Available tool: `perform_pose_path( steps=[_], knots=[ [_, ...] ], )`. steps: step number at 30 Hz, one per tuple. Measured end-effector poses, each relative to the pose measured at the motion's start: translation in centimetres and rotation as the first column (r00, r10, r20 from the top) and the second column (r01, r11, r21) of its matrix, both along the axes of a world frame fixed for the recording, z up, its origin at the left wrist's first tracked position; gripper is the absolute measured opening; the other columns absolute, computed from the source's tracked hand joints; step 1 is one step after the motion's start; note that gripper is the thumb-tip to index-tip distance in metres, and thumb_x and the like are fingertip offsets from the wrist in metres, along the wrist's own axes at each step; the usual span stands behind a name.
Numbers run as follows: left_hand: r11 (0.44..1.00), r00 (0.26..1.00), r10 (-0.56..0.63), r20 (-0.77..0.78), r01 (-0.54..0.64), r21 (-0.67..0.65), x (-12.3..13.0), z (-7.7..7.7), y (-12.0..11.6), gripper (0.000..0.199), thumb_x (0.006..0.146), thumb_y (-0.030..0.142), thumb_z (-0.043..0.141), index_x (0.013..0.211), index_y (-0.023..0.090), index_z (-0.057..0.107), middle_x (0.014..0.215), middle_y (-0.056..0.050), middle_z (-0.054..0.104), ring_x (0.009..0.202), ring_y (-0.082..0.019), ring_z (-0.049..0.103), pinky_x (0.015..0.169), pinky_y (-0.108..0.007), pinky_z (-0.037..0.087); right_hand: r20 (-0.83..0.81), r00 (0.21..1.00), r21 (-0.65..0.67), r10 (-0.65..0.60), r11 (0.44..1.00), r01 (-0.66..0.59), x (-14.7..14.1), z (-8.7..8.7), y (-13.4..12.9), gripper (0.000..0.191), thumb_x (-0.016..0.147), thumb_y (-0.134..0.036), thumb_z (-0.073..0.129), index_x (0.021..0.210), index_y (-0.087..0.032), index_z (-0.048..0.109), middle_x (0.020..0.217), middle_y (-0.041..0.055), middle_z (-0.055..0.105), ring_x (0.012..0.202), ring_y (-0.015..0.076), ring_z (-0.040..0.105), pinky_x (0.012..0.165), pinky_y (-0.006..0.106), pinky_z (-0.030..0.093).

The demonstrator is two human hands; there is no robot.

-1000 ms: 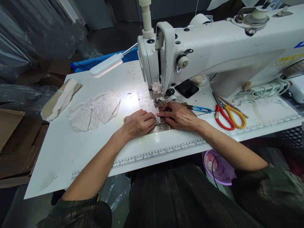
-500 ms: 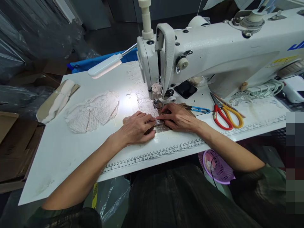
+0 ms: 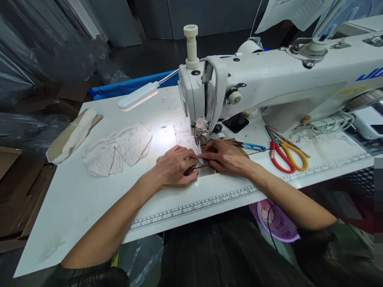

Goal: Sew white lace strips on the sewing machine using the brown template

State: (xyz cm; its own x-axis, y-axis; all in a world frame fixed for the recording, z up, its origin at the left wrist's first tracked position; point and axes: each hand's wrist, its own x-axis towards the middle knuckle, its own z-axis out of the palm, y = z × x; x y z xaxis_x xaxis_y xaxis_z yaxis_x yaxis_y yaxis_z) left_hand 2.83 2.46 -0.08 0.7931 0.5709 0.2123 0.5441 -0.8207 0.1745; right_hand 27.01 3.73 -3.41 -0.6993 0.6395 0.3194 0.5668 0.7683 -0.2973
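The left hand (image 3: 178, 166) and right hand (image 3: 227, 158) touch the lace (image 3: 188, 140); whether they pinch, I cannot tell. Scissors (image 3: 284, 154) lie rightward of right hand.

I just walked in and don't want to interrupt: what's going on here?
At a sewing machine, a person's left hand and right hand are close together, fingers at white lace beside the presser foot. Blue snips lie beside the right hand, red-and-yellow scissors farther right. Bunched lace lies off to the left.

A sewing workshop, shown by the industrial sewing machine (image 3: 275, 71), scissors (image 3: 289, 153) and lace pieces (image 3: 118, 149).
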Motion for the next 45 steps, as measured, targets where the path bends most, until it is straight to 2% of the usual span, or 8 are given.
perform_pose_path(
  steps=[5,12,20,24,29,39,45],
  knots=[
    [0.999,0.999,0.024,-0.040,-0.023,0.024,-0.1,0.0,0.1,0.025,0.092,0.032,0.057,0.109,0.019,0.070,0.111,-0.007,0.070,0.098,-0.022,0.067,0.099,-0.044,0.049,0.045,0.998,-0.006,-0.034,0.999,0.034,-0.3,0.1,0.0,0.035,0.096,-0.023,0.055,0.128,-0.026,0.069,0.114,0.0135,0.061,0.102,0.0270,0.054,0.087,0.045,0.048],
    [0.995,0.999,0.040,-0.033,-0.037,0.091,0.0,-0.4,0.1,0.028,0.092,0.032,0.056,0.111,0.017,0.069,0.113,-0.008,0.070,0.094,-0.022,0.067,0.110,-0.053,0.042,0.095,0.992,-0.017,-0.082,0.996,0.084,-0.6,0.4,0.0,0.036,0.098,-0.025,0.050,0.130,-0.025,0.066,0.112,0.0136,0.060,0.099,0.0266,0.055,0.085,0.042,0.049],
    [0.989,0.995,0.073,-0.063,-0.064,0.132,0.2,-0.7,0.5,0.033,0.093,0.037,0.052,0.111,0.014,0.069,0.108,-0.012,0.071,0.091,-0.027,0.064,0.091,-0.049,0.046,0.164,0.973,0.004,-0.160,0.987,0.162,-1.3,0.7,0.2,0.038,0.100,-0.027,0.044,0.132,-0.022,0.063,0.110,0.0149,0.059,0.092,0.0259,0.055,0.076,0.039,0.049],
    [0.985,0.993,0.101,-0.067,-0.091,0.145,0.4,-1.0,0.4,0.035,0.094,0.038,0.051,0.113,0.014,0.068,0.114,-0.013,0.070,0.095,-0.029,0.064,0.088,-0.049,0.044,0.115,0.988,0.019,-0.103,0.995,0.101,-0.9,0.7,0.0,0.038,0.100,-0.025,0.042,0.132,-0.021,0.062,0.113,0.0143,0.060,0.099,0.0263,0.056,0.080,0.040,0.050],
    [0.979,0.990,0.130,-0.062,-0.118,0.166,0.8,-1.1,0.5,0.035,0.094,0.037,0.051,0.113,0.014,0.068,0.120,-0.013,0.069,0.095,-0.029,0.064,0.089,-0.050,0.044,0.103,0.991,0.011,-0.085,0.996,0.085,-0.8,0.6,-0.1,0.035,0.100,-0.023,0.043,0.127,-0.019,0.064,0.114,0.0141,0.062,0.106,0.0283,0.055,0.089,0.045,0.050],
    [0.976,0.982,0.180,-0.050,-0.172,0.131,0.7,-1.3,0.8,0.038,0.093,0.040,0.052,0.116,0.014,0.068,0.126,-0.014,0.067,0.099,-0.030,0.062,0.094,-0.052,0.043,0.208,0.969,0.078,-0.133,0.990,0.120,-1.7,1.1,-0.3,0.032,0.101,-0.020,0.040,0.127,-0.019,0.059,0.113,0.0152,0.059,0.099,0.0278,0.054,0.084,0.042,0.051],
    [0.972,0.975,0.213,-0.056,-0.206,0.115,0.8,-1.2,1.0,0.040,0.091,0.043,0.054,0.114,0.015,0.069,0.128,-0.014,0.065,0.099,-0.029,0.061,0.094,-0.051,0.043,0.241,0.963,0.037,-0.124,0.992,0.118,-1.9,1.4,-0.2,0.037,0.099,-0.017,0.040,0.131,-0.016,0.058,0.113,0.0179,0.060,0.096,0.0289,0.057,0.081,0.041,0.051]
  ],
)
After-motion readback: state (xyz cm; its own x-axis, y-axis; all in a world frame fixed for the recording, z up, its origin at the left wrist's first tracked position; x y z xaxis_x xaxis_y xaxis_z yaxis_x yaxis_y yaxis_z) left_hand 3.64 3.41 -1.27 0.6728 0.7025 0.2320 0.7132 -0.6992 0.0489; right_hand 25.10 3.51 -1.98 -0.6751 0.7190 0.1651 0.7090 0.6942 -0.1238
